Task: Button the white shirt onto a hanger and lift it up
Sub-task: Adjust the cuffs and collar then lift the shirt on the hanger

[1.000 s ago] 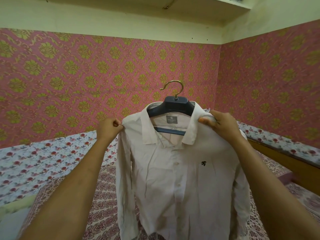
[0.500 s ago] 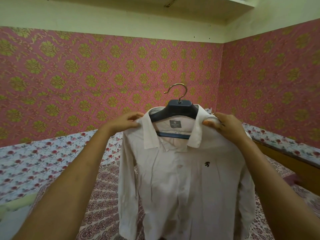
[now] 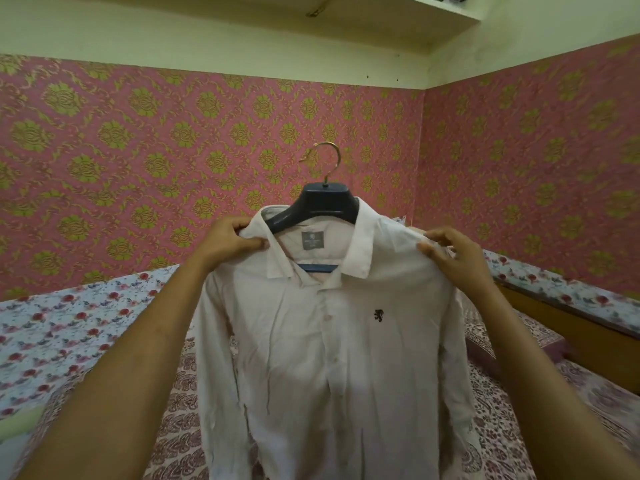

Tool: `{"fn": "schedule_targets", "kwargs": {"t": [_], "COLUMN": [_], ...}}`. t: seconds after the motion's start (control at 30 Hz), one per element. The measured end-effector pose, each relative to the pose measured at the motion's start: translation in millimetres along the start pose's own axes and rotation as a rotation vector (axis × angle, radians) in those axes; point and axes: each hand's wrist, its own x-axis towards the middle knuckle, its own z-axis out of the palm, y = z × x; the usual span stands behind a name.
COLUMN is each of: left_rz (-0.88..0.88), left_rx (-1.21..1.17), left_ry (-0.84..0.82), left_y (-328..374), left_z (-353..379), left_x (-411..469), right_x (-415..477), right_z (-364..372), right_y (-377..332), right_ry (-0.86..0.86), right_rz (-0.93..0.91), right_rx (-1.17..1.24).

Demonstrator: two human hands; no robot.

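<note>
The white shirt hangs buttoned down its front on a dark blue hanger with a gold hook, held up in the air in front of me. A small dark logo sits on its chest. My left hand pinches the shirt's left shoulder right beside the collar. My right hand grips the fabric of the right shoulder. The sleeves hang straight down at both sides. The shirt's hem is out of view below.
A bed with a maroon paisley sheet lies below the shirt. Floral cloth covers the bedding at the left and a ledge at the right. Pink patterned walls stand behind, with a shelf above.
My left hand has slid inward along the shoulder to the collar and now pinches there. My right hand has shifted slightly outward on the right shoulder. The shirt stays raised.
</note>
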Motion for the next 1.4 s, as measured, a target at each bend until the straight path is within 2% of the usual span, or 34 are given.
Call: {"fn": "schedule_targets", "kwargs": {"t": [0.1, 0.37, 0.57, 0.7, 0.83, 1.03, 1.2, 1.4], "left_rz": [0.001, 0.002, 0.035, 0.036, 0.062, 0.081, 0.082, 0.103], "left_rx": [0.010, 0.062, 0.114, 0.111, 0.110, 0.088, 0.077, 0.103], "left_ry": [0.021, 0.054, 0.074, 0.072, 0.026, -0.007, 0.003, -0.007], "left_y": [2, 9, 15, 16, 18, 20, 20, 20], "left_z": [-9, -11, -14, -16, -18, -21, -22, -23], "left_x": [1, -3, -7, -9, -11, -18, -20, -20], "right_x": [-9, -20, -12, -14, -12, -10, -2, 5], "right_z": [3, 21, 20, 22, 25, 26, 33, 34], "right_y": [16, 11, 8, -2, -3, -16, -25, -23], "right_ry": [0.007, 0.319, 0.229, 0.204, 0.229, 0.286, 0.238, 0.234], "right_rz": [0.075, 0.208, 0.298, 0.311, 0.332, 0.297, 0.042, -0.089], "right_rx": [0.007, -0.096, -0.138, -0.020, -0.064, -0.149, -0.199, -0.195]}}
